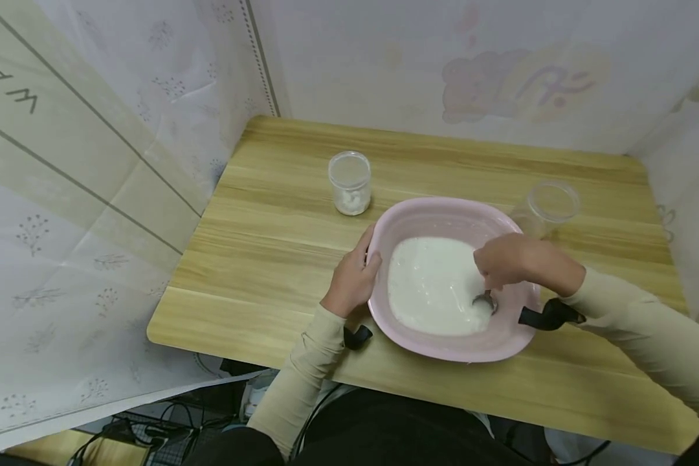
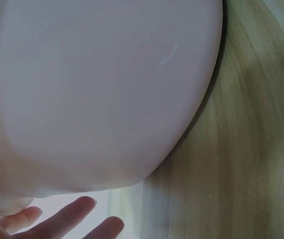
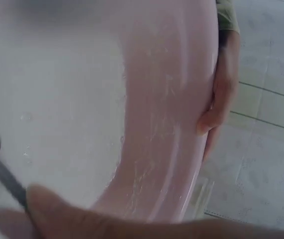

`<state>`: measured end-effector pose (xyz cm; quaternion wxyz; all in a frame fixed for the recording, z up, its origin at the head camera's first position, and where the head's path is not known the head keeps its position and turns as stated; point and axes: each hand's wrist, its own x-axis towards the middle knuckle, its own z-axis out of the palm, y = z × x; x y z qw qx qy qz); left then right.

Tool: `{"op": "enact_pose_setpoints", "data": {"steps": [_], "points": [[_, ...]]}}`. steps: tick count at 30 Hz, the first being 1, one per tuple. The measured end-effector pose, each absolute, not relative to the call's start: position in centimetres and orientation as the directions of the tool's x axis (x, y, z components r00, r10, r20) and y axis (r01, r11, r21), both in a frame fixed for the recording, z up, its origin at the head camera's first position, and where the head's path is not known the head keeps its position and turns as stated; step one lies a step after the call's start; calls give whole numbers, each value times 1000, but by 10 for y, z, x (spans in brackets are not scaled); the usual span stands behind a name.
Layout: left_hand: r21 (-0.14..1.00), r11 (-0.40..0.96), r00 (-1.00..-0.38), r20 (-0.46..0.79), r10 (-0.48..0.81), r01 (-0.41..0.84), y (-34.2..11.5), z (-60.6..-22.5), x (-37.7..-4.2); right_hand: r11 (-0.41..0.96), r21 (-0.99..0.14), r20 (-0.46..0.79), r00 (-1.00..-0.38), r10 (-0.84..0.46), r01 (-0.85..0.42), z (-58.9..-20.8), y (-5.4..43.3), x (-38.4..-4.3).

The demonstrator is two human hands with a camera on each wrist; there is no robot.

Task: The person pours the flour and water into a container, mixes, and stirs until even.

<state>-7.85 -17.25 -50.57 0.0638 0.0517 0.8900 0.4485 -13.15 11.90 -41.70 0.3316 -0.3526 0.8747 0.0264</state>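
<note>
A pink plastic basin (image 1: 443, 349) stands on the table, with white milky liquid (image 1: 431, 285) in its bottom. My left hand (image 1: 352, 278) grips the basin's left rim, thumb on top and fingers along the outside; in the left wrist view those fingers (image 2: 72, 214) show spread below the basin wall. Over the basin's right side, my right hand (image 1: 503, 262) holds a metal spoon (image 1: 486, 301) by its handle. The spoon's bowl end dips at the liquid's right edge. In the right wrist view thumb and finger pinch the thin spoon handle (image 3: 10, 184).
A clear jar (image 1: 350, 184) with white lumps inside stands behind the basin to the left. Behind its right side is a tall clear container (image 1: 550, 207). The wooden table (image 1: 239, 259) meets patterned white sheets at the back and sides. Cables (image 1: 175, 421) lie below at the left.
</note>
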Motion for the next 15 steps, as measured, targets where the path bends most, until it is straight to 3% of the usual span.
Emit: {"op": "enact_pose_setpoints", "data": {"steps": [3,6,11,15], "points": [[807,589,-987,-61,150,40,-173,-505,-79,731,-342,-628,-436,-645,-590,-423,113,-129],[811,584,-986,-57,157,46,-172,-504,-80,711,-438,-600,-411,-687,-550,-431,102,-126],[812,581,-985,-54,166,53,-171,-503,-81,683,-532,-516,-448,-730,-500,-447,79,-125],[805,591,-986,-45,162,60,-170,-503,-82,686,-517,-428,-539,-725,-512,-458,66,-132]]}}
